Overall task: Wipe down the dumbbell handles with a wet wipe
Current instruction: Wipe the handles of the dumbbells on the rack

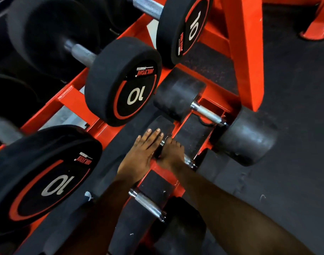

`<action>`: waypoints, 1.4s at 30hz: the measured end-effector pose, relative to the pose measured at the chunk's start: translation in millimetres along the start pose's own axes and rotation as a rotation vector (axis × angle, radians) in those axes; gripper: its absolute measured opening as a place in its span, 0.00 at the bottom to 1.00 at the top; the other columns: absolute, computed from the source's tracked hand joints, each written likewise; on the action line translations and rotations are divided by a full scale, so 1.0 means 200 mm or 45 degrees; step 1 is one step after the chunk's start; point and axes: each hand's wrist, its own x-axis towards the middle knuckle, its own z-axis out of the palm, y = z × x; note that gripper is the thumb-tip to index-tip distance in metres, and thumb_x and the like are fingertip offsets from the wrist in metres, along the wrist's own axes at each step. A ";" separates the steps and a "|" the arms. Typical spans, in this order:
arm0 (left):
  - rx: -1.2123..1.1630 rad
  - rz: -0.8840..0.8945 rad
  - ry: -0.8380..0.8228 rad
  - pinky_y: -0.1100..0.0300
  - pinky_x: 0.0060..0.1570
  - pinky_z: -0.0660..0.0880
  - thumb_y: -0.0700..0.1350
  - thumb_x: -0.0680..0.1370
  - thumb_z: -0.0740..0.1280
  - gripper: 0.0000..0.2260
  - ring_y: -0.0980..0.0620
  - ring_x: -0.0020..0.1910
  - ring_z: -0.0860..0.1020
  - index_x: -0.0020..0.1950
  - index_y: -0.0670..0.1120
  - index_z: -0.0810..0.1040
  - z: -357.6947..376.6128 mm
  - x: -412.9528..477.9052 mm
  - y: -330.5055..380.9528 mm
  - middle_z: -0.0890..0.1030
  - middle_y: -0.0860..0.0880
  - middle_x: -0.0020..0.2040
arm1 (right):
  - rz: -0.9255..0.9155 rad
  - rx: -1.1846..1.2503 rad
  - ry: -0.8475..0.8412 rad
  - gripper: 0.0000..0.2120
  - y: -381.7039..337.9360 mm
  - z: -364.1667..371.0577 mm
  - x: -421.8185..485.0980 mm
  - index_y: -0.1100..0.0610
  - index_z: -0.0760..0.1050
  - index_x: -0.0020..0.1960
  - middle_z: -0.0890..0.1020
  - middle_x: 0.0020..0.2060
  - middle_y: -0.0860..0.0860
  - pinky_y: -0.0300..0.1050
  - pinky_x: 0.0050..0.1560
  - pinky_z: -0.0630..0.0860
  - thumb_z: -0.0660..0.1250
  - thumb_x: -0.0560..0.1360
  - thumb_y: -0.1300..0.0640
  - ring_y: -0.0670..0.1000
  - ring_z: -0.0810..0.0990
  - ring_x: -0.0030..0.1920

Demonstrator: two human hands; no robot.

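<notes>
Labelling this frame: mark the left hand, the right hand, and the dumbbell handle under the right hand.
left hand (142, 152): head view, back of the hand.
right hand (173, 153): head view, back of the hand.
dumbbell handle (187, 160): head view, bare chrome end beside the wrist.

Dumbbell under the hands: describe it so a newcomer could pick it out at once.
Find the orange rack and its lower tier of three chrome-handled dumbbells. The middle dumbbell is it: only its handle is gripped by the right hand.
</notes>
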 end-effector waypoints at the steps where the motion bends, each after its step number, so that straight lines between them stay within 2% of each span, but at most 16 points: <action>1: 0.006 -0.005 0.004 0.50 0.79 0.44 0.49 0.79 0.48 0.31 0.54 0.82 0.41 0.83 0.54 0.47 0.00 0.00 0.00 0.46 0.56 0.84 | 0.052 0.064 -0.104 0.43 -0.02 -0.04 0.05 0.60 0.64 0.68 0.77 0.60 0.57 0.51 0.61 0.72 0.72 0.62 0.36 0.59 0.76 0.61; 3: 0.016 -0.010 0.006 0.50 0.79 0.44 0.49 0.78 0.46 0.31 0.54 0.82 0.40 0.83 0.54 0.47 0.00 0.00 -0.01 0.46 0.56 0.83 | 0.089 0.116 -0.135 0.41 -0.05 -0.06 0.06 0.60 0.64 0.67 0.78 0.60 0.56 0.50 0.61 0.73 0.74 0.63 0.39 0.58 0.78 0.61; 8: 0.047 0.002 0.000 0.49 0.79 0.46 0.48 0.78 0.45 0.32 0.52 0.82 0.41 0.84 0.52 0.48 0.00 0.00 -0.01 0.46 0.55 0.84 | 0.155 -0.187 0.049 0.32 0.12 0.01 -0.20 0.58 0.63 0.66 0.74 0.60 0.57 0.51 0.61 0.67 0.70 0.65 0.54 0.58 0.72 0.60; 11: 0.080 0.012 0.006 0.48 0.80 0.46 0.42 0.78 0.53 0.35 0.52 0.82 0.40 0.84 0.53 0.44 0.02 0.00 -0.01 0.44 0.55 0.84 | 0.330 -0.133 0.009 0.30 0.04 -0.03 -0.15 0.58 0.64 0.64 0.73 0.61 0.58 0.50 0.63 0.67 0.70 0.66 0.50 0.59 0.71 0.62; 14: 0.100 0.013 0.027 0.48 0.80 0.47 0.39 0.79 0.59 0.39 0.53 0.82 0.38 0.82 0.55 0.40 0.04 0.01 -0.03 0.39 0.57 0.83 | 0.168 -0.081 0.085 0.35 -0.11 0.02 -0.08 0.60 0.65 0.66 0.73 0.60 0.59 0.53 0.63 0.66 0.66 0.66 0.43 0.59 0.70 0.59; 17: 0.078 0.005 0.018 0.51 0.79 0.41 0.40 0.79 0.60 0.39 0.55 0.81 0.35 0.82 0.56 0.39 0.03 0.00 -0.02 0.37 0.59 0.82 | 0.094 -0.255 0.130 0.42 -0.05 0.07 -0.17 0.62 0.64 0.70 0.72 0.58 0.58 0.55 0.64 0.67 0.69 0.62 0.44 0.60 0.70 0.56; 21: 0.063 0.002 0.040 0.52 0.79 0.42 0.36 0.78 0.58 0.39 0.55 0.81 0.37 0.83 0.55 0.43 0.02 0.00 -0.01 0.40 0.58 0.83 | 0.296 -0.396 0.095 0.41 0.08 0.07 -0.26 0.63 0.59 0.70 0.70 0.61 0.59 0.55 0.64 0.65 0.69 0.63 0.48 0.60 0.69 0.59; 26: 0.102 -0.005 0.038 0.52 0.78 0.41 0.42 0.79 0.67 0.44 0.54 0.81 0.36 0.83 0.55 0.40 0.03 0.00 -0.02 0.37 0.58 0.82 | 0.346 -0.332 0.077 0.47 -0.07 0.09 -0.17 0.64 0.60 0.71 0.70 0.63 0.61 0.62 0.72 0.57 0.69 0.63 0.36 0.63 0.68 0.64; 28: 0.052 0.005 0.049 0.52 0.78 0.41 0.37 0.79 0.63 0.41 0.55 0.81 0.36 0.83 0.55 0.42 0.02 -0.01 -0.01 0.39 0.59 0.83 | 0.301 -0.503 0.039 0.49 -0.01 0.08 -0.23 0.66 0.55 0.74 0.68 0.65 0.62 0.65 0.74 0.49 0.69 0.65 0.39 0.63 0.66 0.66; 30: 0.026 0.010 0.059 0.52 0.79 0.41 0.34 0.78 0.60 0.40 0.55 0.81 0.37 0.84 0.55 0.45 0.01 -0.01 -0.01 0.41 0.59 0.83 | 0.279 -0.631 0.005 0.41 0.05 0.03 -0.27 0.66 0.56 0.73 0.70 0.64 0.61 0.68 0.74 0.47 0.67 0.68 0.46 0.62 0.69 0.65; 32: 0.021 0.012 0.079 0.51 0.79 0.43 0.34 0.78 0.60 0.39 0.55 0.81 0.38 0.84 0.54 0.46 0.02 -0.02 -0.01 0.41 0.58 0.83 | 0.232 -0.711 -0.120 0.31 0.07 -0.05 -0.23 0.64 0.60 0.72 0.72 0.65 0.59 0.67 0.73 0.49 0.62 0.73 0.51 0.60 0.70 0.66; 34: 0.020 0.018 0.099 0.51 0.79 0.44 0.34 0.79 0.61 0.39 0.55 0.82 0.39 0.84 0.54 0.46 0.02 -0.02 -0.02 0.42 0.58 0.83 | 0.167 -0.646 -0.314 0.26 0.08 -0.12 -0.10 0.58 0.68 0.70 0.74 0.66 0.55 0.60 0.70 0.62 0.63 0.74 0.52 0.57 0.73 0.67; 36: 0.019 0.033 0.111 0.51 0.79 0.44 0.35 0.80 0.61 0.38 0.54 0.82 0.39 0.84 0.54 0.46 0.02 -0.01 -0.03 0.42 0.58 0.83 | 0.169 -0.380 -0.543 0.24 0.12 -0.21 0.01 0.58 0.76 0.65 0.80 0.60 0.55 0.46 0.56 0.75 0.70 0.72 0.51 0.55 0.80 0.56; 37: 0.014 0.035 0.109 0.51 0.79 0.44 0.35 0.80 0.61 0.38 0.54 0.82 0.39 0.84 0.54 0.46 0.03 -0.02 -0.02 0.43 0.58 0.83 | 0.200 -0.269 -0.633 0.24 0.13 -0.24 0.03 0.60 0.77 0.64 0.82 0.57 0.55 0.42 0.49 0.75 0.73 0.71 0.50 0.54 0.81 0.51; 39: 0.020 0.034 0.119 0.51 0.79 0.44 0.35 0.80 0.61 0.38 0.54 0.82 0.39 0.84 0.54 0.46 0.03 -0.02 -0.02 0.43 0.58 0.83 | 0.295 -0.142 -0.566 0.25 0.13 -0.23 0.02 0.60 0.77 0.63 0.82 0.56 0.56 0.41 0.48 0.76 0.75 0.70 0.50 0.54 0.81 0.50; 42: 0.026 0.033 0.111 0.51 0.79 0.44 0.35 0.79 0.61 0.39 0.54 0.82 0.39 0.84 0.55 0.45 0.03 -0.01 -0.02 0.42 0.58 0.83 | 0.392 -0.162 -0.157 0.30 0.09 -0.08 -0.14 0.61 0.67 0.69 0.75 0.62 0.60 0.50 0.65 0.71 0.70 0.70 0.53 0.59 0.75 0.63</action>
